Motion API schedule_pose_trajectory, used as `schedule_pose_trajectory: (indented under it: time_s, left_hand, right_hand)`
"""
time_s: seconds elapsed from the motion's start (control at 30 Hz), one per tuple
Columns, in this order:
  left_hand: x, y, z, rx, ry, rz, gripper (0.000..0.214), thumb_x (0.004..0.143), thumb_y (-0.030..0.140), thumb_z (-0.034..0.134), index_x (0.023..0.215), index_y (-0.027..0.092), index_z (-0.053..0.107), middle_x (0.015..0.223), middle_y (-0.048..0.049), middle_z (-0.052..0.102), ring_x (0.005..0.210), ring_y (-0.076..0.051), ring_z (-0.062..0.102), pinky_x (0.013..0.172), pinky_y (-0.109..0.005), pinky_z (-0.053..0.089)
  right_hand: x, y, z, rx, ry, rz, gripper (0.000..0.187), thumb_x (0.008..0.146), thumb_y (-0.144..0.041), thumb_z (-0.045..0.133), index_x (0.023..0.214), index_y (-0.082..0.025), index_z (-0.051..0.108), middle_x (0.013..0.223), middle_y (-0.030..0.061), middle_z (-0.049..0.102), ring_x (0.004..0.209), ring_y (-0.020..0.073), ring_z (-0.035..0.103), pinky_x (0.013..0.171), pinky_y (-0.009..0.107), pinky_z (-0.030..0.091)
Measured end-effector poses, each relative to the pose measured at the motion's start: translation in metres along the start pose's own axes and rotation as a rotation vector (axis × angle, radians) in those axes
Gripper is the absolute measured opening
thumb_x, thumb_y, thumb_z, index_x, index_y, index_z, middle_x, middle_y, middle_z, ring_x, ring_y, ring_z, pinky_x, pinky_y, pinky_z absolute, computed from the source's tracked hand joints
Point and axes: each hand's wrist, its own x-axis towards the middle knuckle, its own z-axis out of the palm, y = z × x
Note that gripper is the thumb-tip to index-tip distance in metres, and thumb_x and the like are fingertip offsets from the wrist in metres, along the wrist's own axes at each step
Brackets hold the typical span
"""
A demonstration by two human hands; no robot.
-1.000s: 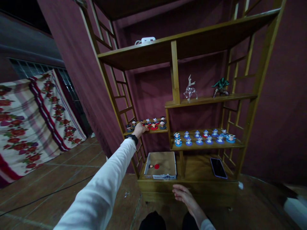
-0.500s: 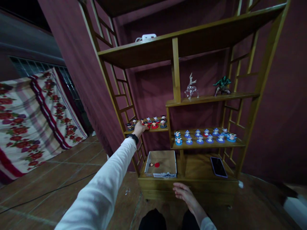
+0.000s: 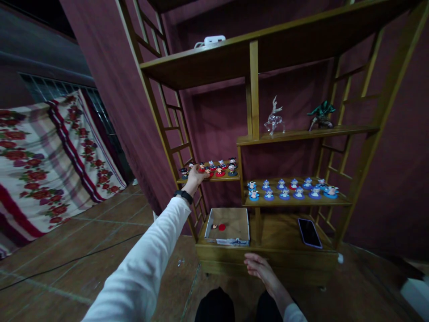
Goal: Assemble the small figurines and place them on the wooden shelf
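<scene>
At the left middle shelf, my left hand [image 3: 195, 178] is bent with its fingertips against a small figurine [image 3: 208, 171] on a red base, in the front row. My fingers partly cover that base and the shelf behind. Several similar black-haired figurines, such as one on a dark base [image 3: 232, 168], stand around it in two rows. Over my lap, in front of the cabinet, my right hand [image 3: 258, 266] holds nothing, its fingers stretched out. Below the left shelf, a shallow cardboard box [image 3: 233, 242] contains one figurine [image 3: 215, 226] lying on its side, its red base [image 3: 221, 227] toward the right.
On the right shelf [image 3: 296, 204] stand several blue and purple-based figurines [image 3: 284, 193]. Above them are a clear deer ornament [image 3: 275, 120] and a green figure [image 3: 321, 115]. A phone [image 3: 309, 232] lies bottom right; a white adapter [image 3: 214, 40] sits on top.
The view has shifted slightly, with the shelves appearing a little nearer. My left hand stays at the same figurine, and my right hand keeps its pose.
</scene>
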Motion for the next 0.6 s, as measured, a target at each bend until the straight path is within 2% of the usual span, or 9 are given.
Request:
schedule_pose_trajectory:
  time_s: [0.1,0.17,0.23,0.3,0.37,0.43,0.47,0.6]
  left_hand:
    - [-0.036,-0.024,-0.013,0.022,0.199,0.248,0.048,0.066,0.014,0.063,0.113,0.015,0.051,0.096,-0.0073,0.059,0.082,-0.013,0.058,0.075,-0.025,0.046]
    - [-0.068,-0.061,-0.02,0.064,0.233,0.324,0.038,0.073,0.014,0.054,0.111,0.017,0.054,0.099,-0.007,0.06,0.087,-0.013,0.057,0.081,-0.026,0.045]
    - [-0.102,-0.111,-0.023,0.128,0.171,0.246,0.03,0.073,0.012,0.052,0.102,0.015,0.059,0.095,-0.0065,0.061,0.085,-0.014,0.058,0.081,-0.027,0.045]
    - [-0.13,-0.165,-0.022,0.189,0.077,0.047,0.025,0.07,0.006,0.051,0.092,0.013,0.062,0.086,-0.0065,0.063,0.08,-0.014,0.059,0.077,-0.027,0.046]
    - [-0.147,-0.214,-0.018,0.289,-0.032,-0.162,0.025,0.066,0.0,0.052,0.085,0.012,0.063,0.08,-0.0066,0.064,0.076,-0.016,0.06,0.075,-0.028,0.046]
    - [-0.151,-0.248,-0.011,0.409,-0.083,-0.281,0.027,0.064,-0.001,0.054,0.083,0.013,0.064,0.08,-0.0071,0.065,0.079,-0.017,0.06,0.077,-0.028,0.045]
    - [-0.148,-0.259,-0.007,0.469,-0.112,-0.296,0.028,0.063,-0.001,0.054,0.085,0.013,0.065,0.083,-0.0081,0.066,0.081,-0.018,0.06,0.078,-0.028,0.045]
    - [-0.122,-0.279,0.011,0.549,-0.296,-0.218,0.028,0.067,0.002,0.055,0.091,0.012,0.064,0.104,-0.014,0.061,0.101,-0.021,0.054,0.089,-0.029,0.039]
  right_hand:
    - [0.004,0.004,-0.002,-0.026,0.013,0.013,0.045,0.055,-0.043,0.072,0.093,-0.02,0.065,0.09,0.0075,0.068,0.08,0.0209,0.062,0.076,0.036,0.048]
    - [0.004,0.003,-0.002,-0.057,0.018,0.008,0.046,0.055,-0.045,0.072,0.093,-0.02,0.066,0.09,0.0075,0.068,0.08,0.0209,0.062,0.075,0.037,0.048]
    - [0.003,0.001,-0.002,-0.091,-0.006,-0.016,0.045,0.057,-0.046,0.071,0.094,-0.021,0.065,0.092,0.0077,0.068,0.084,0.0216,0.062,0.076,0.037,0.048]
    - [0.003,-0.001,0.0,-0.129,-0.016,-0.02,0.046,0.057,-0.048,0.07,0.094,-0.021,0.066,0.091,0.0081,0.068,0.085,0.0224,0.062,0.076,0.038,0.048]
    - [0.003,0.0,0.001,-0.173,-0.021,-0.023,0.046,0.058,-0.049,0.069,0.094,-0.021,0.066,0.091,0.0084,0.068,0.086,0.0233,0.062,0.075,0.038,0.049]
    - [0.005,0.004,0.002,-0.225,-0.02,-0.049,0.046,0.06,-0.051,0.067,0.096,-0.021,0.065,0.091,0.0085,0.068,0.087,0.0241,0.062,0.073,0.038,0.049]
    - [0.006,0.007,0.003,-0.256,-0.016,-0.071,0.045,0.062,-0.051,0.066,0.096,-0.022,0.065,0.091,0.0084,0.068,0.087,0.0242,0.062,0.073,0.038,0.05]
    - [0.012,0.019,0.005,-0.423,0.008,-0.18,0.037,0.069,-0.048,0.061,0.095,-0.022,0.065,0.089,0.0067,0.069,0.085,0.0229,0.062,0.081,0.039,0.047]
